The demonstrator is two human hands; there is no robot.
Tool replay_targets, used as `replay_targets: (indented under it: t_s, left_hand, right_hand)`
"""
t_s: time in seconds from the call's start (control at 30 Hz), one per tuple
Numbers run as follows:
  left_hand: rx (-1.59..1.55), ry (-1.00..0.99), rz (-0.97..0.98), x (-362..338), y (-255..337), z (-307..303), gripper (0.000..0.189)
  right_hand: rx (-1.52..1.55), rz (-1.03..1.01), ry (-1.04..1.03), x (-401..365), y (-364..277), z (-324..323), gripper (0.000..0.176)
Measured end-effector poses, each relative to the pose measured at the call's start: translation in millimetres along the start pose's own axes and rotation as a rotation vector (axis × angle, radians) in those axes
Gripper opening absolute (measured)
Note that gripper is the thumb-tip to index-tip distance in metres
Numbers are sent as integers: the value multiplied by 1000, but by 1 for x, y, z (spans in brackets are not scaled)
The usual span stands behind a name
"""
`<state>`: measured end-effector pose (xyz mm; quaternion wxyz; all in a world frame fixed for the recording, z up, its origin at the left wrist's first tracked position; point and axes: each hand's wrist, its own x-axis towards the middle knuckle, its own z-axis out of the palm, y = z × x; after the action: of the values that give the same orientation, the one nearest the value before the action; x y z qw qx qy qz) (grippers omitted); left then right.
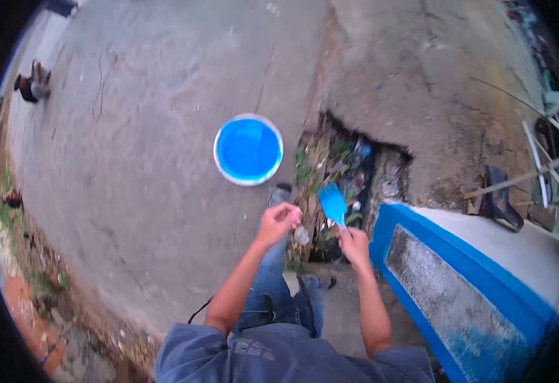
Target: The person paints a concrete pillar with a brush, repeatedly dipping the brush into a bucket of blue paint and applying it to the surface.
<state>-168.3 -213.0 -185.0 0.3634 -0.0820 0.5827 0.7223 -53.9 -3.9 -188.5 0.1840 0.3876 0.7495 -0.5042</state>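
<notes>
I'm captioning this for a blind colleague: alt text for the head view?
A person's right hand holds a blue paintbrush over a littered gap in the concrete, left hand nearby. A tub of blue paint sits ahead; a blue-edged wall stands at right.

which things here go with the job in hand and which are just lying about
With the job:
- brush, in the right hand
- blue paint, in its tub
- likely the blue-edged wall

Apparently just lying about:
- dark boot-like thing
- wooden pole near it
- litter and leaves in the hole
</notes>
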Motion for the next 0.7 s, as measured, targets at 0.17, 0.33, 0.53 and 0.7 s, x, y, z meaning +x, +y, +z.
replay_targets:
  t_s: [0.17, 0.33, 0.53, 0.7]
  left_hand:
    - [-22, 161, -135, 63, -69, -92, 17]
    - [-17, 278, -152, 114, -117, -160, 17]
    - [-71, 370, -205, 136, -164, -210, 19]
    - [-60, 401, -247, 146, -182, -232, 19]
  right_hand:
    - [-266, -37, -177, 137, 18, 135, 36]
    - [-505, -95, -275, 272, 73, 276, 31]
    - [-671, 44, -275, 365, 76, 354, 33]
    - [-739, 102, -264, 399, 74, 369, 30]
